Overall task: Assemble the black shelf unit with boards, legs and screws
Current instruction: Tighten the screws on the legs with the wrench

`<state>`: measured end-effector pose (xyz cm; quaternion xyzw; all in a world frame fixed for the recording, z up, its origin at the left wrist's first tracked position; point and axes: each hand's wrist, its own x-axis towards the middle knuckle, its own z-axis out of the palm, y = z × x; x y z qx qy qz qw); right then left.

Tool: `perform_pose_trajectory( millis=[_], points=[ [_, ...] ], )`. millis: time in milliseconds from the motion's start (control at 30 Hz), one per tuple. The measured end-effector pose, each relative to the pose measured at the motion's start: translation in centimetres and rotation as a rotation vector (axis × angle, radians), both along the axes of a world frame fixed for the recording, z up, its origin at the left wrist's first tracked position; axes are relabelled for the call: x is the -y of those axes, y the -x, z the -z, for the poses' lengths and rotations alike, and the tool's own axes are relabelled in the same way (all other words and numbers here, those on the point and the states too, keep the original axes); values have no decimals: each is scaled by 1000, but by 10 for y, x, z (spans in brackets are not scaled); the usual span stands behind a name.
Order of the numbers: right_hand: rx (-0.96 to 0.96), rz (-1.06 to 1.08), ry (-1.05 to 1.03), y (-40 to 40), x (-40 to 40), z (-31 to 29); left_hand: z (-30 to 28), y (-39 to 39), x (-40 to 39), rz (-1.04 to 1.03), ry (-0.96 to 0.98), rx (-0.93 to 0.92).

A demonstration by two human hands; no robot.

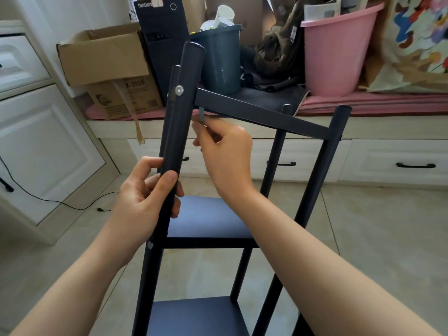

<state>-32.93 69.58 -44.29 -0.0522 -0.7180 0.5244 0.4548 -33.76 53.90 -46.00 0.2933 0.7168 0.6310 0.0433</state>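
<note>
1. Shelf unit (242,166) stands on the tiled floor (363,238), centre frame, right in front of the person; 3 boards show: top board (261,115), middle board (206,219), bottom board (194,316).
2. Left hand (145,197) is wrapped round the near-left leg (179,117), fingers and thumb curled on the tube between top and middle boards, steadying it.
3. Right hand (225,154) pinches a small grey tool, looks like a hex key (202,116), just under the near-left corner of the top board. Tool tip is hidden behind the leg, so cannot tell if it sits in a screw.
4. A silver screw head (179,90) shows on the outer face of the leg at top-board height; another screw (150,244) at middle-board height.
5. Key relation: leg's long axis runs near-vertical, tilted slightly right at the top; the joint lies up and far from both hands, and the right hand is nearer, almost touching the board's underside.
6. Judgement: tightening at the top-left joint is the step in hand; 3 boards on, so late in the build.
7. Behind, far: cardboard box (104,54), grey bin (221,59), pink tub (337,49).
</note>
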Motion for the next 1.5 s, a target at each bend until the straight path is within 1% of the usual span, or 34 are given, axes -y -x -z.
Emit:
perform_pose_trajectory(
  millis=[133, 233, 500, 633, 700, 833, 900, 1000, 1167, 1233, 1300, 1367, 1400, 1433, 1500],
  points=[
    [-25, 22, -25, 12, 0, 5, 0, 0, -1, 4, 10, -1],
    [-90, 70, -36, 19, 1, 9, 0, 0, -1, 5, 12, -9],
    [-239, 66, 108, 39, 4, 9, 2, 0, -3, 14, 6, -21],
    [-233, 82, 136, 41, 8, 9, 2, 2, -4, 6, 12, -18],
    [-176, 79, 134, 38, 6, 12, 1, 3, -3, -2, 16, -15],
    [33, 3, 146, 20, -4, 23, 0, 6, -4, -23, 7, -3],
    [130, -29, 113, 8, -10, 26, 0, 8, -4, -40, -2, 2],
    [207, -50, 74, -13, -24, 23, 1, 10, -2, -55, -7, 9],
    [349, 15, -99, -50, -56, 21, 1, 10, 2, -76, -13, -25],
    [348, 56, -159, -66, -67, 20, 3, 10, 5, -101, -23, -46],
    [323, 142, -197, -80, -83, 17, 5, 10, 7, -111, -21, -63],
    [325, 202, -147, -92, -105, 17, 7, 11, 10, -110, -18, -69],
    [365, 212, -93, -97, -115, 19, 7, 12, 11, -112, -17, -70],
    [427, 200, -27, -101, -125, 22, 8, 13, 12, -116, -14, -70],
    [543, 92, 150, -108, -137, 30, 9, 15, 14, -122, -10, -76]
  ],
)
